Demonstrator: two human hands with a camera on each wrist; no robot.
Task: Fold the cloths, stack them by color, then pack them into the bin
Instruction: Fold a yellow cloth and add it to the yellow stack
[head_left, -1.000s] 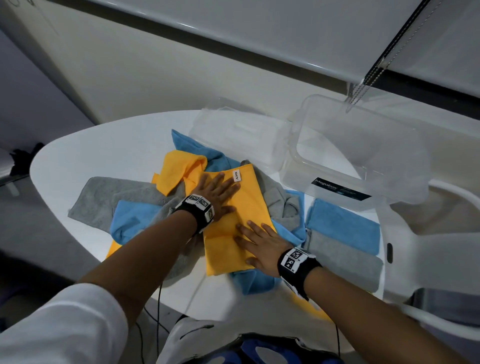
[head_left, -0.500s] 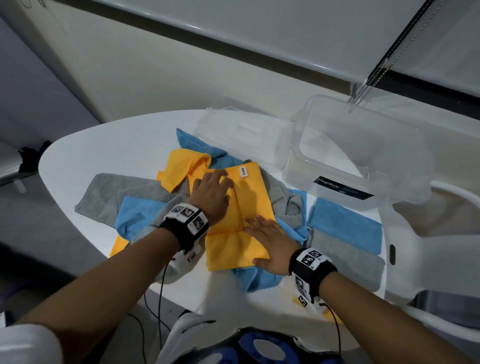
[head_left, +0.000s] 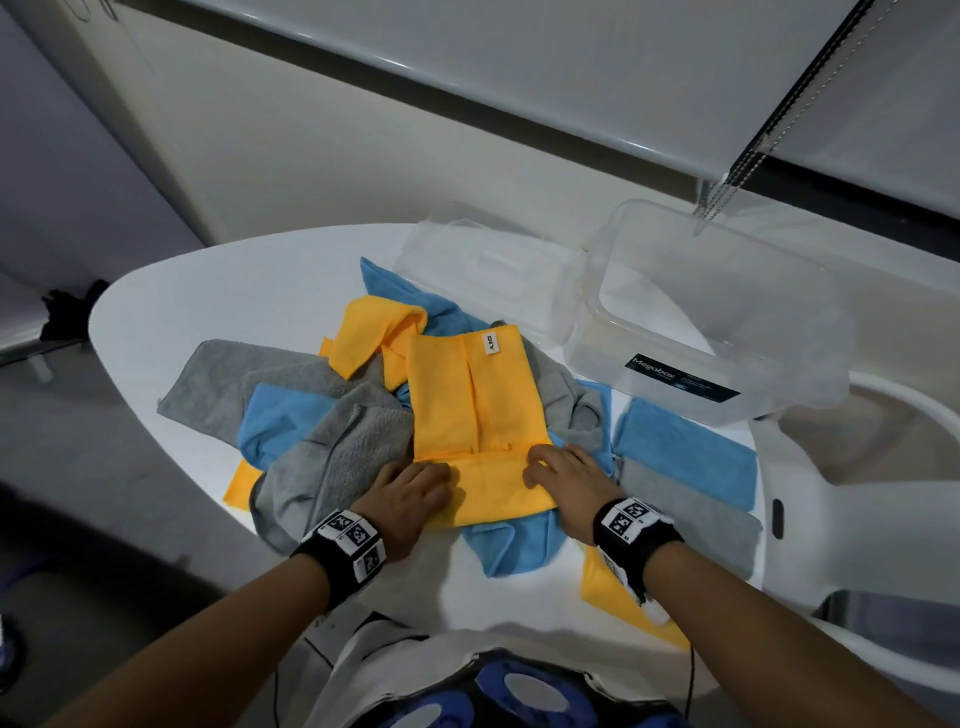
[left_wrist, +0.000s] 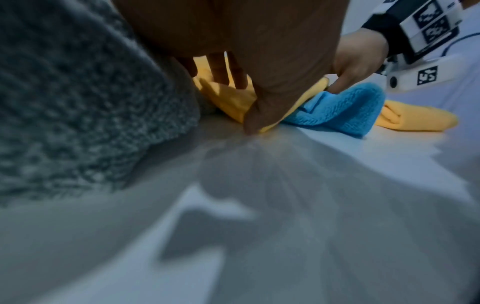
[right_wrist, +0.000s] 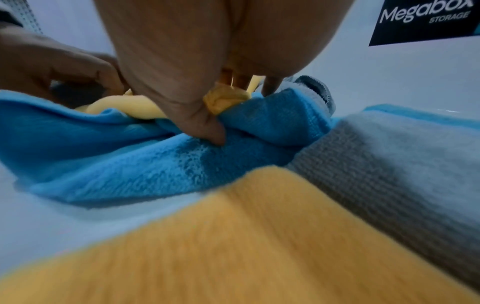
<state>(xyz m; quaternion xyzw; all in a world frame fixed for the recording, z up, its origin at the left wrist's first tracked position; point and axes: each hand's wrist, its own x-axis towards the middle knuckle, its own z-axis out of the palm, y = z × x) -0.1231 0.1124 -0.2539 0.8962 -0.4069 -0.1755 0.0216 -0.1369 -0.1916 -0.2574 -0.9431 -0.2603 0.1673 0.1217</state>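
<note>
Where pinched, yellow cloth (head_left: 475, 415), half-folded.

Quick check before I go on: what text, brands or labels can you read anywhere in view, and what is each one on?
"Megabox STORAGE": dark label on the wall of the clear bin; only "Megabox" reads in the head view.
Smaller lines under "Megabox" on that label: too small to read.
White tag on the yellow cloth: short dark print, too blurred to read.
Black-and-white square markers on both wristbands: patterns, not words.
</note>
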